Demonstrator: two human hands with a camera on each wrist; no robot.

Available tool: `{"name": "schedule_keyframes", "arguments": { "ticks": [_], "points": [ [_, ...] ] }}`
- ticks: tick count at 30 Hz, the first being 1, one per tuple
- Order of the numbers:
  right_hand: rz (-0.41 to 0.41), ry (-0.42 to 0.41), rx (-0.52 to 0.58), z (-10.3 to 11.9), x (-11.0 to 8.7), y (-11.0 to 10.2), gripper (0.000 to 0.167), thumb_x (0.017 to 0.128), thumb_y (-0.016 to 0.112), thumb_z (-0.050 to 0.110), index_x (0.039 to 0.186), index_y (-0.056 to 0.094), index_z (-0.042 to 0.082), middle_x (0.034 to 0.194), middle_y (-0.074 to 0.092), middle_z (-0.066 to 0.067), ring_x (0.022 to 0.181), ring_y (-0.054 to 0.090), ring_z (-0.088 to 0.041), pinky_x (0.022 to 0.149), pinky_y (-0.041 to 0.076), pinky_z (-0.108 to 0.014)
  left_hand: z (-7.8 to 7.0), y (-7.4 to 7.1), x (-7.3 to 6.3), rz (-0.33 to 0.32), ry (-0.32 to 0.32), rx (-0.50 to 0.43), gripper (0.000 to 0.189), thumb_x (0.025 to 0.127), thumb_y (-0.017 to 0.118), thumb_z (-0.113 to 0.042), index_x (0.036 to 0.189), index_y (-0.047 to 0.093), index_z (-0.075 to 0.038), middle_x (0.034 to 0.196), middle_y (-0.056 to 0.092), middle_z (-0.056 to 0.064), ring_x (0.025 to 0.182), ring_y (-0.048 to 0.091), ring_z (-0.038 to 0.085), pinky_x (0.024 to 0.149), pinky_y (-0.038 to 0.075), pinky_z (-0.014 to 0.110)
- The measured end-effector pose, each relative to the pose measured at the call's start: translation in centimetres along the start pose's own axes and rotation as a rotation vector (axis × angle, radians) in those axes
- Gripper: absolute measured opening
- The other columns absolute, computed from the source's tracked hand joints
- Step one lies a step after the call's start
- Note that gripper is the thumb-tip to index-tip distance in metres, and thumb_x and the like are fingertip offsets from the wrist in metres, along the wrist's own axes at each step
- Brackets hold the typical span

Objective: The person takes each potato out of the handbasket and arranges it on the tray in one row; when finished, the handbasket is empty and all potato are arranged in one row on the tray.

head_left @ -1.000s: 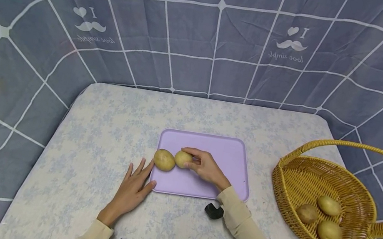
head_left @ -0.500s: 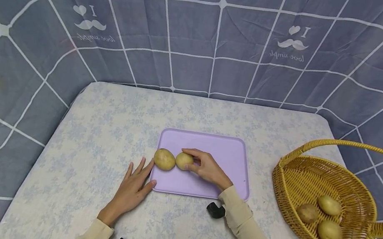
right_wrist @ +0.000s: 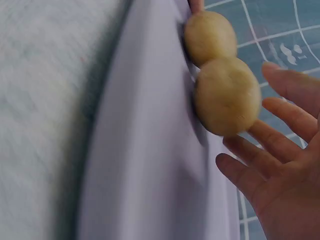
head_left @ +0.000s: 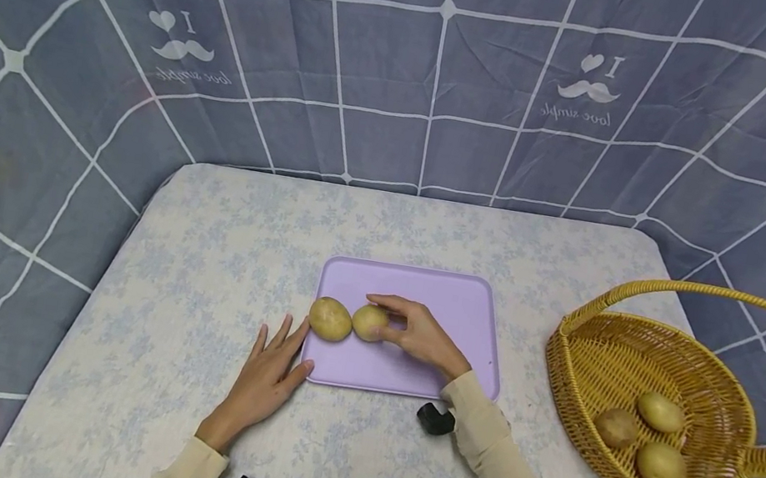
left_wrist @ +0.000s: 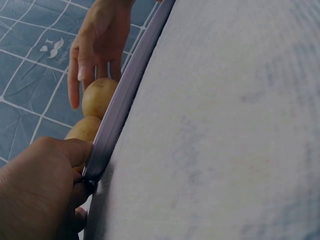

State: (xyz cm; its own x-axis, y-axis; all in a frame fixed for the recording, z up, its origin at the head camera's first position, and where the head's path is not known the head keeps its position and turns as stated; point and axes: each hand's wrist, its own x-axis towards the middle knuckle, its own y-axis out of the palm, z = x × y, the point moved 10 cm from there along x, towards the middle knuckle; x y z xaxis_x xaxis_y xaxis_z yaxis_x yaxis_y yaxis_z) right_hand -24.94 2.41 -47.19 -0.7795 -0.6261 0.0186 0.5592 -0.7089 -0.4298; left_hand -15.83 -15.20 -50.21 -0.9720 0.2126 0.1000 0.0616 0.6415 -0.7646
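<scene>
On the left part of a lilac tray [head_left: 447, 309] two potatoes lie side by side. The larger potato [head_left: 330, 319] is near the tray's left rim; the smaller potato [head_left: 369, 323] sits just right of it. My right hand [head_left: 415, 333] is around the right side of the smaller potato. In the right wrist view its fingers [right_wrist: 285, 112] are spread and relaxed, with the thumb apart from the potato. My left hand [head_left: 264, 376] lies with straight, spread fingers at the tray's left edge, a fingertip right beside the larger potato.
A yellow wicker basket [head_left: 556, 403] with a tall handle stands at the right, several potatoes [head_left: 660, 466] inside. The floral cloth covers the table [head_left: 200, 242]. Blue-grey gridded curtains [head_left: 397, 64] hang behind and at both sides.
My right hand has shifted slightly right and its thumb has eased back on the smaller potato. That potato sits a touch further right. The left hand keeps its place.
</scene>
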Motion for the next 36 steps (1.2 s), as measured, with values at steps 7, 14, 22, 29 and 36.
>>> {"name": "schedule_keyframes", "arguments": {
  "ticks": [7, 14, 22, 29, 36],
  "points": [
    [-0.061, 0.027, 0.033, 0.0, -1.4, -3.0, 0.052, 0.089, 0.069, 0.013, 0.137, 0.052, 0.001, 0.142, 0.051, -0.011, 0.134, 0.043, -0.027, 0.112, 0.035, -0.040, -0.4, -0.1, 0.1, -0.019, 0.022, -0.012, 0.065, 0.098, 0.053, -0.031, 0.153, 0.024, -0.010, 0.151, 0.034, 0.009, 0.146, 0.017, 0.032, 0.117, -0.004, 0.054],
    [-0.130, 0.052, 0.062, 0.6, -3.7, -6.4, 0.054, 0.090, 0.068, 0.018, 0.139, 0.050, 0.002, 0.144, 0.048, -0.011, 0.135, 0.041, -0.027, 0.113, 0.033, -0.040, -0.5, -0.1, 0.1, -0.009, 0.017, -0.016, 0.065, 0.098, 0.053, -0.031, 0.153, 0.024, -0.010, 0.152, 0.034, 0.009, 0.146, 0.016, 0.032, 0.117, -0.005, 0.054],
    [-0.236, 0.006, 0.053, 2.3, -7.7, -10.8, 0.057, 0.089, 0.068, 0.012, 0.141, 0.047, 0.002, 0.146, 0.044, -0.015, 0.136, 0.039, -0.030, 0.111, 0.035, -0.033, -0.6, -0.1, 0.0, -0.017, 0.023, -0.002, 0.065, 0.098, 0.053, -0.031, 0.153, 0.025, -0.010, 0.151, 0.035, 0.009, 0.145, 0.018, 0.033, 0.117, -0.003, 0.055],
    [-0.385, -0.030, 0.056, 3.1, -12.6, -15.1, 0.055, 0.089, 0.066, 0.001, 0.140, 0.047, 0.002, 0.145, 0.044, -0.019, 0.132, 0.044, -0.009, 0.105, 0.039, -0.020, -0.6, -0.1, 0.0, -0.020, 0.024, -0.002, 0.065, 0.098, 0.053, -0.031, 0.153, 0.024, -0.011, 0.151, 0.035, 0.009, 0.146, 0.017, 0.032, 0.117, -0.003, 0.054],
    [-0.512, 0.016, 0.069, 3.1, -17.5, -18.3, 0.053, 0.090, 0.062, -0.004, 0.140, 0.047, -0.001, 0.142, 0.051, -0.003, 0.126, 0.048, -0.001, 0.098, 0.042, -0.012, -0.5, 0.0, -0.1, -0.024, 0.023, -0.001, 0.065, 0.098, 0.054, -0.031, 0.153, 0.025, -0.010, 0.151, 0.035, 0.009, 0.146, 0.017, 0.033, 0.117, -0.003, 0.054]
  ]
}}
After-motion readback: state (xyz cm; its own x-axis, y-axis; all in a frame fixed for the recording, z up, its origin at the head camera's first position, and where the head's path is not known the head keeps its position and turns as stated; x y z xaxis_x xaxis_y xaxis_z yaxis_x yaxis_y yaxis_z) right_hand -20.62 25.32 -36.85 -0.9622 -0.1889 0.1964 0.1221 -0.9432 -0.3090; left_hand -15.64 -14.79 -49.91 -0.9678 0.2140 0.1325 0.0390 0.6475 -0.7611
